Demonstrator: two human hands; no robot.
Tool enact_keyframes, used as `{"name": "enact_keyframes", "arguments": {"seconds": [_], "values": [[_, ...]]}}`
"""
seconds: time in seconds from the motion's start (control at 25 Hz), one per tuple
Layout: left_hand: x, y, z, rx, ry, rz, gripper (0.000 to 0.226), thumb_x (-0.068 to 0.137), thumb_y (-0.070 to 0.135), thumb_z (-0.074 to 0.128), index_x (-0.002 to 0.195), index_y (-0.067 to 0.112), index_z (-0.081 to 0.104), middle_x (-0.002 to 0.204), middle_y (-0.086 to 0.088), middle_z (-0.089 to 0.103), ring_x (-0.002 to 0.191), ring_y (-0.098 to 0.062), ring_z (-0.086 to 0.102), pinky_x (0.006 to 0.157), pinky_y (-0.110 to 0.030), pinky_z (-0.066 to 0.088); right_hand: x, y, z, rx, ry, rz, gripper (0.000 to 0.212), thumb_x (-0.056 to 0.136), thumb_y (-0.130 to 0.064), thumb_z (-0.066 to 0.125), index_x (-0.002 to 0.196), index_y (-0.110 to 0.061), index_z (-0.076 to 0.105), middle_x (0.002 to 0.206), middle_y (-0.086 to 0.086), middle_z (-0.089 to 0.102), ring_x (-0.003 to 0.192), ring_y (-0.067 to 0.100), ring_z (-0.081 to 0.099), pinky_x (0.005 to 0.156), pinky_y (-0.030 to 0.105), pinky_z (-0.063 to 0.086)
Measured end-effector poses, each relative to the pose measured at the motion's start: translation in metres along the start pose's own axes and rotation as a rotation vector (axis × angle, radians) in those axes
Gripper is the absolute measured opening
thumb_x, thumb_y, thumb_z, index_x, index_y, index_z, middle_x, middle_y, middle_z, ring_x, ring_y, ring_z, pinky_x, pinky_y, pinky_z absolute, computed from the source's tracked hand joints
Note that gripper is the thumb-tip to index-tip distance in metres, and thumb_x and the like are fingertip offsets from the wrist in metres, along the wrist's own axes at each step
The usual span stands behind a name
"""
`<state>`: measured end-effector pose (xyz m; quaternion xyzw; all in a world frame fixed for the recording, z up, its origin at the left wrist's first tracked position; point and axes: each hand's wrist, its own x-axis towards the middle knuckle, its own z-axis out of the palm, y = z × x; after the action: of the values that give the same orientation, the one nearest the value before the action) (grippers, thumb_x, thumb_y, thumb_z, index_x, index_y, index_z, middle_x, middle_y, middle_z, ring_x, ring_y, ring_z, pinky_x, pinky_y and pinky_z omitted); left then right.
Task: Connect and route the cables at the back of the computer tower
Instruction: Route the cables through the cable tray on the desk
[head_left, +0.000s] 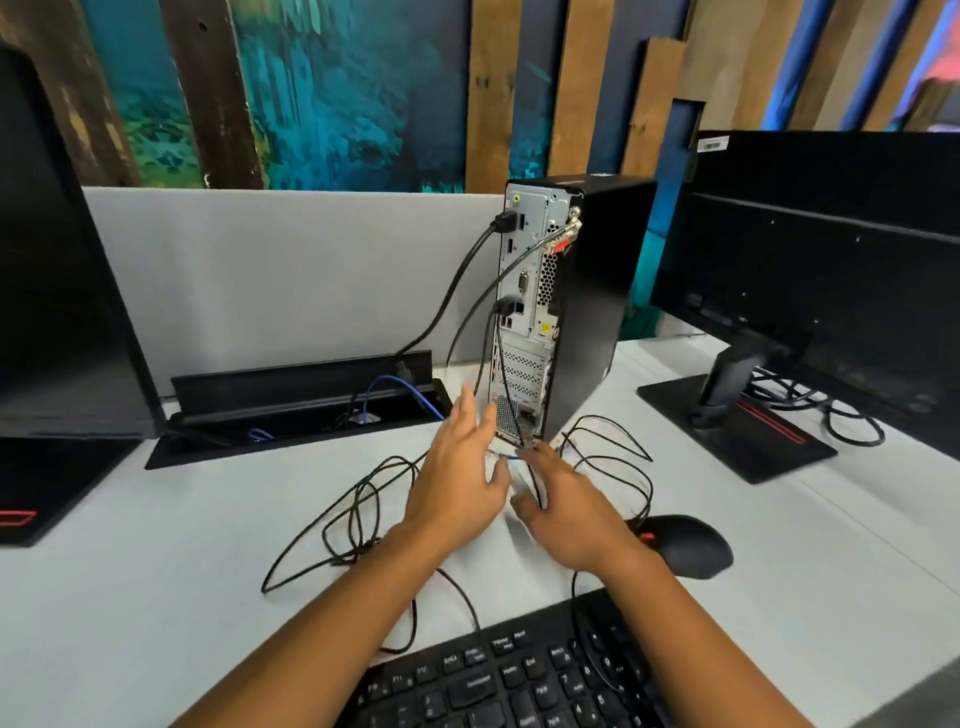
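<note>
Tower (587, 312) rear, labels unreadable; keyboard (519, 680) cut off at btm. Left hand (457, 467) fingers straight, spread; right hand (566, 499) fingers relaxed, apart, over blurred cables (363, 499).

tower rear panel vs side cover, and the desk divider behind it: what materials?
Rear panel: bare metal by the look, silvery grey with punched vent holes. Side cover: black, smooth matte, likely painted metal, possibly plastic. Divider: pale grey, flat with no glare, maybe fabric-covered board; weave too fine to confirm.
</note>
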<state>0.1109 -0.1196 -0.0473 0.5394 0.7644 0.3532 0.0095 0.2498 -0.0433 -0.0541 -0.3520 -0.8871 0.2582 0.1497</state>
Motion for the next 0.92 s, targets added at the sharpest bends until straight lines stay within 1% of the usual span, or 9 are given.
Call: {"name": "enact_keyframes", "arguments": {"seconds": [0.08, 0.16, 0.32, 0.4, 0.48, 0.56, 0.64, 0.76, 0.92], "values": [[-0.010, -0.009, -0.007, -0.038, -0.038, -0.079, 0.057, 0.096, 0.025, 0.057, 0.151, 0.026, 0.041, 0.165, 0.010, 0.016, 0.137, -0.025, 0.045, 0.107, -0.031, 0.040, -0.012, -0.007, 0.014, -0.067, -0.049, 0.029, 0.057, 0.093, -0.036, 0.055, 0.148, -0.029, 0.040, 0.160, -0.003, 0.033, 0.140, 0.021, 0.042, 0.110, 0.040, 0.038], [-0.020, -0.014, -0.013, -0.115, -0.020, -0.097, 0.050, 0.095, 0.022, 0.058, 0.143, 0.029, 0.052, 0.160, 0.012, 0.027, 0.124, -0.028, 0.058, 0.103, -0.033, 0.047, -0.017, -0.028, 0.030, -0.113, 0.030, 0.014, 0.053, 0.091, -0.035, 0.054, 0.143, -0.031, 0.045, 0.156, -0.003, 0.038, 0.136, 0.021, 0.047, 0.108, 0.044, 0.038], [-0.037, -0.036, -0.025, -0.105, 0.135, 0.035, 0.046, 0.092, 0.014, 0.060, 0.137, 0.024, 0.060, 0.158, 0.009, 0.034, 0.141, -0.008, 0.037, 0.116, -0.026, 0.031, -0.012, -0.070, 0.053, -0.086, 0.200, 0.009, 0.043, 0.094, -0.033, 0.049, 0.137, -0.029, 0.052, 0.155, -0.002, 0.041, 0.143, 0.017, 0.037, 0.111, 0.046, 0.031], [-0.043, -0.055, -0.042, -0.096, 0.265, 0.037, 0.046, 0.090, 0.019, 0.063, 0.135, 0.025, 0.061, 0.156, 0.012, 0.038, 0.137, -0.003, 0.040, 0.112, -0.023, 0.033, -0.009, -0.077, 0.064, 0.012, 0.166, -0.023, 0.038, 0.091, -0.032, 0.051, 0.128, -0.030, 0.059, 0.138, -0.007, 0.059, 0.127, 0.016, 0.055, 0.102, 0.039, 0.045], [-0.046, -0.075, -0.056, -0.115, 0.356, -0.036, 0.045, 0.091, 0.026, 0.065, 0.135, 0.028, 0.059, 0.153, 0.014, 0.042, 0.133, -0.002, 0.043, 0.108, -0.022, 0.035, -0.004, -0.086, 0.070, 0.171, 0.026, 0.008, 0.037, 0.087, -0.039, 0.054, 0.121, -0.031, 0.063, 0.120, -0.012, 0.068, 0.106, 0.013, 0.066, 0.091, 0.034, 0.052], [-0.046, -0.089, -0.061, -0.174, 0.363, -0.198, 0.043, 0.093, 0.031, 0.065, 0.135, 0.030, 0.058, 0.148, 0.014, 0.048, 0.133, -0.004, 0.045, 0.105, -0.021, 0.035, 0.006, -0.096, 0.074, 0.242, -0.070, 0.018, 0.046, 0.082, -0.050, 0.055, 0.125, -0.035, 0.062, 0.116, -0.015, 0.068, 0.101, 0.012, 0.067, 0.091, 0.033, 0.053], [-0.043, -0.096, -0.059, -0.265, 0.288, -0.331, 0.039, 0.095, 0.033, 0.063, 0.133, 0.029, 0.059, 0.137, 0.012, 0.058, 0.127, -0.008, 0.052, 0.100, -0.020, 0.039, 0.018, -0.106, 0.079, 0.253, -0.073, 0.004, 0.053, 0.078, -0.052, 0.055, 0.130, -0.038, 0.057, 0.118, -0.014, 0.065, 0.099, 0.013, 0.066, 0.091, 0.035, 0.053], [-0.042, -0.102, -0.050, -0.304, 0.195, -0.359, 0.032, 0.097, 0.031, 0.061, 0.128, 0.028, 0.064, 0.121, 0.011, 0.068, 0.111, -0.006, 0.062, 0.091, -0.016, 0.044, 0.030, -0.109, 0.091, 0.330, -0.017, 0.001, 0.046, 0.080, -0.038, 0.055, 0.126, -0.033, 0.058, 0.117, -0.008, 0.065, 0.086, 0.014, 0.067, 0.082, 0.032, 0.055], [-0.043, -0.101, -0.055, -0.334, 0.321, -0.339, 0.019, 0.094, 0.019, 0.066, 0.110, 0.027, 0.071, 0.097, 0.019, 0.071, 0.092, 0.005, 0.065, 0.081, -0.009, 0.049, 0.030, -0.100, 0.098, 0.418, 0.096, 0.043, 0.039, 0.086, -0.024, 0.067, 0.122, -0.032, 0.056, 0.115, -0.016, 0.057, 0.088, 0.004, 0.062, 0.081, 0.025, 0.052]]}}
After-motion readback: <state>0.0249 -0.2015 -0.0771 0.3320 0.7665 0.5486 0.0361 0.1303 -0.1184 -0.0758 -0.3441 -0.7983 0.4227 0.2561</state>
